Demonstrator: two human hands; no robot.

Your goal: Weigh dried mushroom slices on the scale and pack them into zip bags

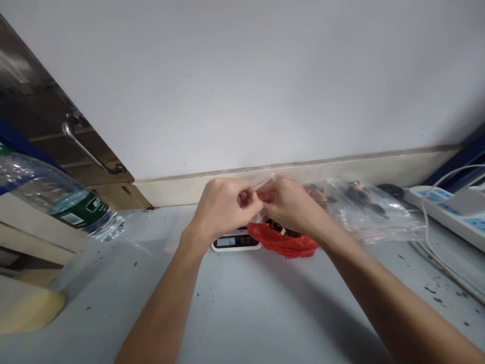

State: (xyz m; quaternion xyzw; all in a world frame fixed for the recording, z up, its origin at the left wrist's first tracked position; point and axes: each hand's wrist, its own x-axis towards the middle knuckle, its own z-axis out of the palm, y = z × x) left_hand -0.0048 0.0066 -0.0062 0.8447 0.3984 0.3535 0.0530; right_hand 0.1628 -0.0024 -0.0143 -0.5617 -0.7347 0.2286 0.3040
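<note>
My left hand (229, 205) and my right hand (290, 199) meet above a small digital scale (237, 241). Both are closed in a pinch on a clear plastic bag (263, 182), which is partly hidden behind the fingers. Just below my right hand sits an open red plastic bag (286, 245) with dark and pale dried pieces inside. Only the scale's front with its display and buttons shows; the platform is mostly covered by my hands.
Filled clear zip bags (373, 212) lie to the right, near a white power strip (450, 212) and its cable. At left are a tilted water bottle (79, 205) and a yellow block-like object (34, 308). Dark crumbs dot the grey table (231, 308); a wall stands behind.
</note>
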